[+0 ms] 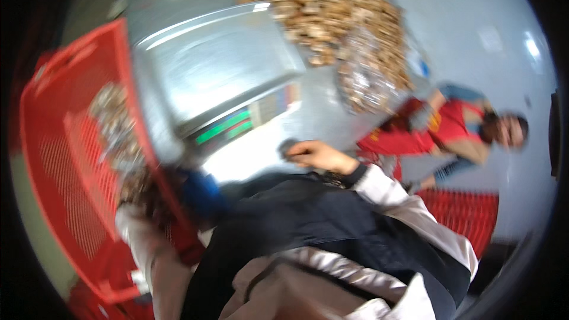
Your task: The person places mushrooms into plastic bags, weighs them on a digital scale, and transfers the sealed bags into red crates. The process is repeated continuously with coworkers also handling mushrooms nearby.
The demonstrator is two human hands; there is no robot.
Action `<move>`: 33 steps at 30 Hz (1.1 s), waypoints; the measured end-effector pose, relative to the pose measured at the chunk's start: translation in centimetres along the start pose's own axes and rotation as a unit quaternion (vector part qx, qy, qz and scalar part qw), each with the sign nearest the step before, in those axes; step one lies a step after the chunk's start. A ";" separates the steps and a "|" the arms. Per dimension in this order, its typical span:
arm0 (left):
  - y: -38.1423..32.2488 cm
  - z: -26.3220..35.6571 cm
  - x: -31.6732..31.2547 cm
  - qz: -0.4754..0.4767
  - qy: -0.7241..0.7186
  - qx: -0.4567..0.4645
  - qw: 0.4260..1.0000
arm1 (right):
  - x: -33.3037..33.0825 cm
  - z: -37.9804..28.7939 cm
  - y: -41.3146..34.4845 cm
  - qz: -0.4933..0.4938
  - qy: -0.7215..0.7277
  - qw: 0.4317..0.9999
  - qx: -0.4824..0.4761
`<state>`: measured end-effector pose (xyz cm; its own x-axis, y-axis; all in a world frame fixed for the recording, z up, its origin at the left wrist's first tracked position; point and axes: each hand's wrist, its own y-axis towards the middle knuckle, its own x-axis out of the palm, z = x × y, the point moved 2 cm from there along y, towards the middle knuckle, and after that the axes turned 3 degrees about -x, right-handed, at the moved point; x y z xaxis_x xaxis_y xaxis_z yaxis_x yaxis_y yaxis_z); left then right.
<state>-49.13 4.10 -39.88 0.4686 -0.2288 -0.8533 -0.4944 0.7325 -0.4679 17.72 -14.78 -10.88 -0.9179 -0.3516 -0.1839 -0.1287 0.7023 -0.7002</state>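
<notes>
My right hand [318,155] is in front of my dark apron, its fingers closed around a small dark object [288,147] that is too blurred to name. My left hand [135,186] reaches into a red plastic crate [95,195]; it is blurred and its fingers cannot be made out. Just beyond it, inside the crate, a clear plastic bag [118,124] with light brown pieces lies against the side. Between my arms and the heap stands a weighing scale with a broad metal pan [222,60] and a lit green display [224,126].
A heap of light brown pieces [329,6] covers the far part of the metal table, with a filled clear bag [366,80] at its near edge. At the right, another person [453,124] in a red apron and gloves is close to the table. Red crates [462,213] stand at the lower right.
</notes>
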 end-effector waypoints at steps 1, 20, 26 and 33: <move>1.4 -1.1 0.4 0.003 -0.020 -0.011 1.000 | 0.3 -0.2 0.2 -0.002 -0.009 0.999 -0.034; -33.5 38.5 -24.8 0.084 -0.423 0.404 0.807 | -27.7 4.8 -1.1 0.526 0.257 0.772 -0.248; -55.7 57.0 -6.0 -0.178 -0.156 0.601 0.763 | -18.1 5.6 -11.3 0.377 0.144 0.854 -0.328; -62.9 62.2 14.1 -0.010 0.135 0.717 0.684 | -17.6 7.8 -15.5 0.192 0.309 0.864 -0.350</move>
<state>34.12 -5.34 -8.18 0.2168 -0.2157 -0.9521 0.8268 0.5591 0.0616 38.82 -24.34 -2.20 -0.9408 0.2352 0.2440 0.2320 0.9718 -0.0419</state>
